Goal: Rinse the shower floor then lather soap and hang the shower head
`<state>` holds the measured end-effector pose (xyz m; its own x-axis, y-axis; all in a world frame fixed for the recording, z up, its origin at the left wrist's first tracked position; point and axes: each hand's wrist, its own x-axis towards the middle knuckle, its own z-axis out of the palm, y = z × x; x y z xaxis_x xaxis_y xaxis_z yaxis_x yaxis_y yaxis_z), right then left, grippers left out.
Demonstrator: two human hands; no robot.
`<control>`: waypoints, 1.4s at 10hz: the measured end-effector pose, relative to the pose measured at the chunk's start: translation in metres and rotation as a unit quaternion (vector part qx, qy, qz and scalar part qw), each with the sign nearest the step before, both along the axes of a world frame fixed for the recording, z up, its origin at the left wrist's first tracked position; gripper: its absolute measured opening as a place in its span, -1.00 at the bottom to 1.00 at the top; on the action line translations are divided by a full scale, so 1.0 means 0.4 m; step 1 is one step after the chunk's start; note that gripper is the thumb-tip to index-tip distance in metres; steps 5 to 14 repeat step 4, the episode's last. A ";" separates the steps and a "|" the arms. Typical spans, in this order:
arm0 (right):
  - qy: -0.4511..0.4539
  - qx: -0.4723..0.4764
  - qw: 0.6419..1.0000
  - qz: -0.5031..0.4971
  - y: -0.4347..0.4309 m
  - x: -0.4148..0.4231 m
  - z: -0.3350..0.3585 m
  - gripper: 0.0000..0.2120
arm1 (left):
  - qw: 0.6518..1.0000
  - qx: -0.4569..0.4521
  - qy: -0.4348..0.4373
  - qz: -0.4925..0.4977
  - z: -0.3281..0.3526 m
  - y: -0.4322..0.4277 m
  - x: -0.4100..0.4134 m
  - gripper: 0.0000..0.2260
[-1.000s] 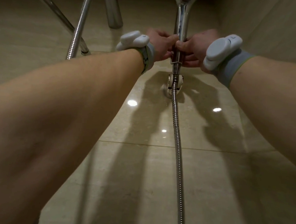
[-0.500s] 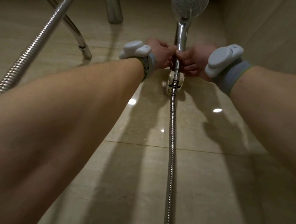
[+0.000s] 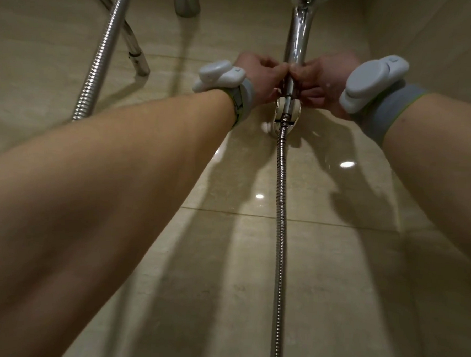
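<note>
At bracket (image 3: 286, 110), glossy chrome shower head (image 3: 297, 37)

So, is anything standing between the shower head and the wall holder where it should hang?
Nothing visible is. The shower head handle already meets the wall holder at its lower end. The left hand and right hand grip it just above, and the hose hangs freely below.

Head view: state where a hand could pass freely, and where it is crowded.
Free: bare tile either side of the centre hose, bordered by the forearms. Crowded: the bracket, where left hand and right hand grip the handle.
</note>
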<state>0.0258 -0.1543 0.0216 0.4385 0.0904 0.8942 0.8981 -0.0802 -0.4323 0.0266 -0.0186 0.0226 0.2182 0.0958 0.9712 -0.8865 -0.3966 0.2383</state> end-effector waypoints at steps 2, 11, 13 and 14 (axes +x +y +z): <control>0.013 -0.028 0.999 -0.020 -0.005 -0.042 -0.032 -0.85 | 1.000 0.012 0.007 0.016 -0.017 0.001 -0.023 -0.90; 0.045 -0.033 0.998 -0.033 -0.033 -0.057 -0.115 -0.86 | 1.000 0.014 0.004 0.026 -0.083 0.020 -0.056 -0.91; 0.045 -0.033 0.998 -0.033 -0.033 -0.057 -0.115 -0.86 | 1.000 0.014 0.004 0.026 -0.083 0.020 -0.056 -0.91; 0.045 -0.033 0.998 -0.033 -0.033 -0.057 -0.115 -0.86 | 1.000 0.014 0.004 0.026 -0.083 0.020 -0.056 -0.91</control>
